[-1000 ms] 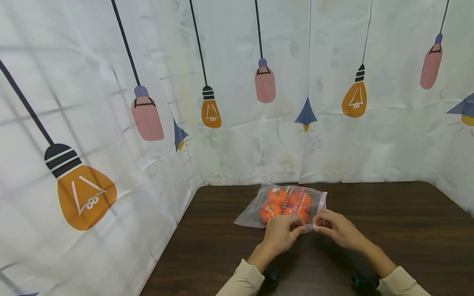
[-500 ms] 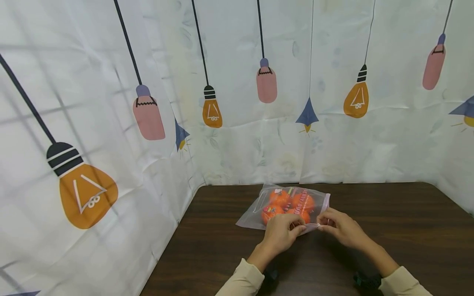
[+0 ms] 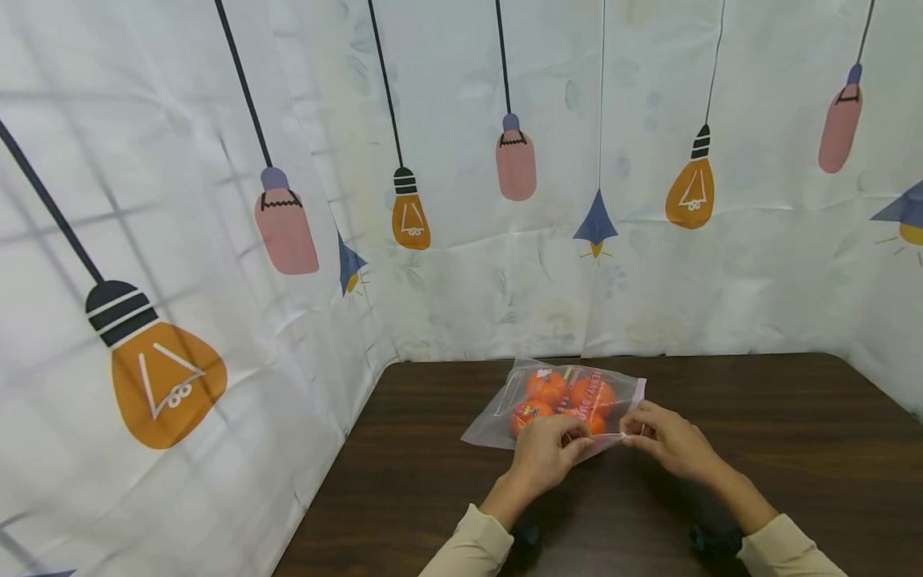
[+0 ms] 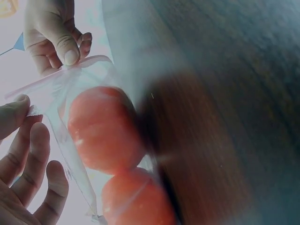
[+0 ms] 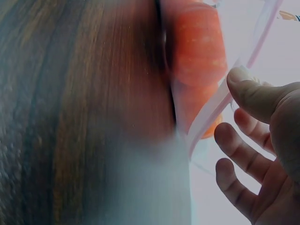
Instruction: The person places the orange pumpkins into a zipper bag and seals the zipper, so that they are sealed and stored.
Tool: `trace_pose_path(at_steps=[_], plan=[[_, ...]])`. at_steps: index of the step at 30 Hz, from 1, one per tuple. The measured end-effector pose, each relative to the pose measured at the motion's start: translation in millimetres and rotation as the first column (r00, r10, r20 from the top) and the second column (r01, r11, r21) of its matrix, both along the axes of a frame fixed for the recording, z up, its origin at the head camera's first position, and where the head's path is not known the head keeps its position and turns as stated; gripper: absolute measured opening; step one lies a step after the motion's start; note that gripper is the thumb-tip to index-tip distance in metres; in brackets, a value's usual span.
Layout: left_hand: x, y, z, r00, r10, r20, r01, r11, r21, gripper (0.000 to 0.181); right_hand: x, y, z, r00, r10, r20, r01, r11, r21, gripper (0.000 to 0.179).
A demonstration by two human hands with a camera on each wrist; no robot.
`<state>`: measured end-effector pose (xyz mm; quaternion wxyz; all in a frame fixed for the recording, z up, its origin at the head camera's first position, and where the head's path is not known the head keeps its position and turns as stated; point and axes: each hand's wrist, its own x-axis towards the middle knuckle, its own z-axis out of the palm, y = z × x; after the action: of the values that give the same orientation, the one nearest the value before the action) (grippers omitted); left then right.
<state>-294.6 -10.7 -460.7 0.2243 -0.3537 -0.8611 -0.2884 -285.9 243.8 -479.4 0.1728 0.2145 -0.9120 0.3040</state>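
A clear zip bag (image 3: pixel 486 422) with pinkish print and a pink zip edge (image 5: pixel 263 35) lies near the table's far side. Several round orange-red fruits (image 3: pixel 546 386) show through its plastic; their exact kind is hard to tell. At the bag's near edge, my left hand (image 3: pixel 539 453) pinches the plastic between thumb and forefinger. A short way along the same edge, my right hand (image 3: pixel 669 441) pinches the zip strip at the near right corner. The left wrist view has two fruits (image 4: pixel 105 129) close beside the left fingers (image 4: pixel 40 145), whose other fingers are loosely bent.
The dark brown wooden table (image 3: pixel 779 449) extends on both sides of the bag. Behind it and at the left hangs a white curtain (image 3: pixel 461 304) printed with lamps. Small dark objects (image 3: pixel 710 541) are by the wrists, mostly in shadow.
My right hand has slid slightly to the right along with the bag's right end. The left hand stays almost in place, and both hands keep their pinch.
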Motion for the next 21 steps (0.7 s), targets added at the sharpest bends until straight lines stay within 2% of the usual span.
trace_pose_path(at_steps=[9,21], plan=[[-2.3,-0.4,-0.6,1.0,-0.019,0.008,0.019,0.999,0.042,0.007,-0.4,6.1,-0.2,0.999,-0.049,0.002,0.049,0.998,0.04,0.013],[-7.2,-3.4,-2.6,0.996,-0.032,0.079,0.024,0.994,0.106,0.006,-2.0,9.8,1.3,0.995,-0.094,-0.039,0.098,0.989,0.109,0.014]])
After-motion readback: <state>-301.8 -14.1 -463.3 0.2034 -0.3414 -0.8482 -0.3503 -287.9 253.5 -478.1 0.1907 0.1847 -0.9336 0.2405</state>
